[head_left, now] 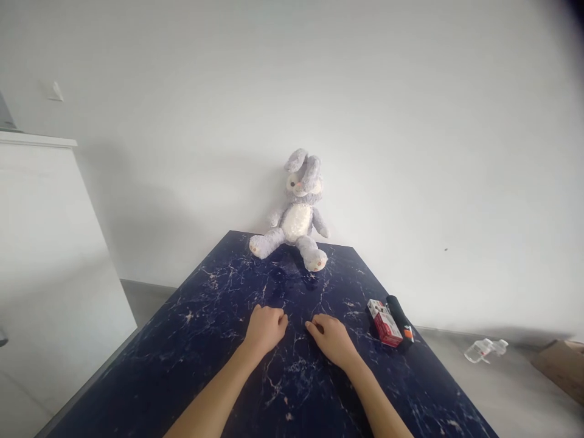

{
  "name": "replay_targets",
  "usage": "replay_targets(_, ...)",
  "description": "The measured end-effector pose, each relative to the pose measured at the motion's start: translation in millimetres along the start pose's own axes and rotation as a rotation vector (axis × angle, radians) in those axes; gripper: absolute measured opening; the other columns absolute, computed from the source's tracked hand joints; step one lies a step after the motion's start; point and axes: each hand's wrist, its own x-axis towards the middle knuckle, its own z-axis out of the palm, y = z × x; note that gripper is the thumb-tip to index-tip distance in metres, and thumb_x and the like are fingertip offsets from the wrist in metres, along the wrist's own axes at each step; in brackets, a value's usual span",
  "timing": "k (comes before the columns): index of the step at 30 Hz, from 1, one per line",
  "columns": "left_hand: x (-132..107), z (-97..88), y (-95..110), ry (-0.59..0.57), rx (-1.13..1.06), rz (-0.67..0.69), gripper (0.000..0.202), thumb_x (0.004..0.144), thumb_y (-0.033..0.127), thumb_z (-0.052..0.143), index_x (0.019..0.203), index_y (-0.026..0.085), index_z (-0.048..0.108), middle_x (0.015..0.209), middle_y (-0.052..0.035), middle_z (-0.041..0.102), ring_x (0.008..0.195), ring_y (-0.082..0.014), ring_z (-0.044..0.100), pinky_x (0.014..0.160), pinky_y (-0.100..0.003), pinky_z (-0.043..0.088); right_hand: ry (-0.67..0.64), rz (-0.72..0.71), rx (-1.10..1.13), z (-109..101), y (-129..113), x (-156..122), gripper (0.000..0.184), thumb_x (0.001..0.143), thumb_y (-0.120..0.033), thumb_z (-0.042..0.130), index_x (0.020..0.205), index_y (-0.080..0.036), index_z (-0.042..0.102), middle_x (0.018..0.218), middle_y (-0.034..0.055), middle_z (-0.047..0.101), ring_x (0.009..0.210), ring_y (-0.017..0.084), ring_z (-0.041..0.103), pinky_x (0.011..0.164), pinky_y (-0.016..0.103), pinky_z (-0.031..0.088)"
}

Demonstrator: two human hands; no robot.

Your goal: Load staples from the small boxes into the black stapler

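My left hand rests on the dark blue marbled table, its fingers curled into a loose fist. Beside it on the right lies my right hand, closed in the same way, with a small gap between thumb and forefinger. I see nothing held in either one. Beyond both hands, at the table's far edge, a grey plush rabbit sits upright against the wall, legs spread toward me. One of its ears flops over its face. To the right of my right hand are a red and white box and a black cylindrical object with an orange band.
A pale wall stands directly behind the table. On the left is a white cabinet. Clear plastic bottles lie on the floor to the right, near a cardboard box.
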Motion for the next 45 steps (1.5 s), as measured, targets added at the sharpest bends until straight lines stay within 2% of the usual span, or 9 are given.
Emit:
replay_targets(6, -4.7, -5.1, -1.7, 0.001, -0.007, 0.021, 0.041, 0.095, 0.037, 0.046, 0.061, 0.021, 0.062, 0.065, -0.0013, 0.069, 0.066, -0.0186, 0.064, 0.095, -0.041, 0.037, 0.061, -0.054, 0.025, -4.2, -4.3, 1.1, 0.031, 0.091, -0.034, 0.056, 0.063, -0.021, 0.056, 0.066, -0.0024, 0.062, 0.063, 0.014, 0.057, 0.061, 0.023, 0.034)
replay_targets(9, -4.0, -6.2, -0.8, 0.008, 0.004, 0.035, 0.042, 0.096, 0.036, 0.044, 0.061, 0.021, 0.061, 0.062, 0.0001, 0.067, 0.063, -0.0175, 0.062, 0.096, -0.043, 0.037, 0.195, -0.024, 0.02, -19.5, 3.3, 4.4, 0.035, 0.093, -0.039, 0.053, 0.063, -0.021, 0.057, 0.064, -0.0024, 0.06, 0.06, 0.013, 0.054, 0.062, 0.023, 0.036)
replay_targets(12, -3.3, -8.2, 0.3, -0.001, 0.001, 0.051, 0.043, 0.097, 0.035, 0.043, 0.059, 0.02, 0.059, 0.06, 0.0002, 0.066, 0.06, -0.0173, 0.061, 0.093, -0.041, 0.039, 0.441, 0.143, -0.042, -43.2, 19.4, 2.5, 0.039, 0.097, -0.043, 0.044, 0.072, -0.02, 0.062, 0.074, 0.004, 0.063, 0.079, 0.02, 0.057, 0.085, 0.033, 0.039)
replay_targets(17, -2.4, -10.9, 1.1, -0.037, -0.035, 0.061, 0.043, 0.096, 0.038, 0.044, 0.059, 0.02, 0.058, 0.06, -0.0007, 0.065, 0.063, -0.0185, 0.061, 0.09, -0.037, 0.039, 0.775, 0.551, -0.197, -72.7, 50.7, -15.6, 0.044, 0.097, -0.046, 0.036, 0.109, -0.02, 0.069, 0.125, 0.0139, 0.059, 0.124, 0.038, 0.039, 0.107, 0.055, 0.021)
replay_targets(20, -2.9, -11.4, 1.4, -0.048, -0.038, 0.051, 0.043, 0.096, 0.038, 0.046, 0.059, 0.02, 0.058, 0.062, -0.0016, 0.066, 0.066, -0.0192, 0.062, 0.091, -0.037, 0.038, 0.676, 0.829, -0.21, -76.7, 67.3, -23.8, 0.054, 0.091, -0.061, 0.039, 0.128, -0.029, 0.062, 0.139, 0.0117, 0.05, 0.126, 0.04, 0.042, 0.104, 0.055, 0.03)
replay_targets(22, -3.7, -11.9, 1.8, -0.053, -0.03, 0.049, 0.042, 0.095, 0.038, 0.046, 0.059, 0.02, 0.059, 0.063, -0.0018, 0.067, 0.066, -0.0192, 0.062, 0.091, -0.037, 0.038, 0.567, 0.887, -0.165, -75.4, 77.6, -25.4, 0.067, 0.087, -0.068, 0.041, 0.137, -0.027, 0.056, 0.135, 0.0176, 0.052, 0.117, 0.042, 0.051, 0.096, 0.056, 0.038)
replay_targets(28, -4.6, -9.8, 1.3, -0.062, -0.019, 0.049, 0.044, 0.096, 0.039, 0.045, 0.06, 0.02, 0.06, 0.062, -0.0021, 0.067, 0.063, -0.0172, 0.06, 0.093, -0.038, 0.038, 0.461, 0.867, -0.098, -67.3, 101.8, -22.7, 0.077, 0.079, -0.065, 0.052, 0.147, -0.029, 0.042, 0.13, 0.0175, 0.053, 0.116, 0.041, 0.054, 0.096, 0.053, 0.042)
replay_targets(33, -4.0, -7.0, -0.7, -0.078, -0.043, 0.051, 0.045, 0.096, 0.041, 0.044, 0.059, 0.02, 0.06, 0.06, -0.0015, 0.065, 0.06, -0.0167, 0.058, 0.094, -0.039, 0.039, 0.42, 0.814, -0.059, -65.5, 110.6, -19.3, 0.071, 0.079, -0.057, 0.057, 0.144, -0.03, 0.046, 0.127, 0.0145, 0.055, 0.112, 0.036, 0.058, 0.095, 0.048, 0.044)
replay_targets(45, -3.5, -7.5, -0.4, -0.093, -0.046, 0.068, 0.045, 0.097, 0.04, 0.043, 0.062, 0.02, 0.063, 0.059, -0.0011, 0.064, 0.063, -0.0184, 0.061, 0.098, -0.041, 0.037, 0.322, 0.599, 0.09, -47.2, 87.8, -5.3, 0.075, 0.073, -0.049, 0.068, 0.141, -0.026, 0.049, 0.12, 0.0103, 0.062, 0.102, 0.027, 0.062, 0.087, 0.035, 0.046)
